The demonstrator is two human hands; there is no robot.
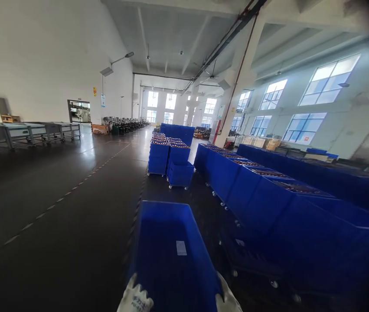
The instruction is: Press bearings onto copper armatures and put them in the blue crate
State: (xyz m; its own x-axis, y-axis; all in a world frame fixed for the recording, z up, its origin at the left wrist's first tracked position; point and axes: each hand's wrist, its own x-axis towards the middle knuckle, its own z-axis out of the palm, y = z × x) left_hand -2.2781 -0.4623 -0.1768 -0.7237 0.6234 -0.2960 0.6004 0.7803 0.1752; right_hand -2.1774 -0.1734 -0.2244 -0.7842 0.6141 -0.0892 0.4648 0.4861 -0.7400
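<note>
A deep blue plastic bin [200,242] stretches forward from me, low in the view, with a white sheet of paper [181,248] lying inside it. My left hand [135,298], in a white work glove with dark print, is closed around the bin's near left rim. On the near right corner my right hand [227,297], gloved in white too, grips the edge, its fingers partly hidden. The bin's near end and underside are out of sight.
Close by on the right runs a long row of blue wheeled bins [249,186]. Ahead stand more blue bins [158,157] topped with rows of small parts, beside a lower blue cart [181,174]. Dashed floor tape [60,199] and metal carts [36,130] are to the left; a pillar [233,91] rises behind.
</note>
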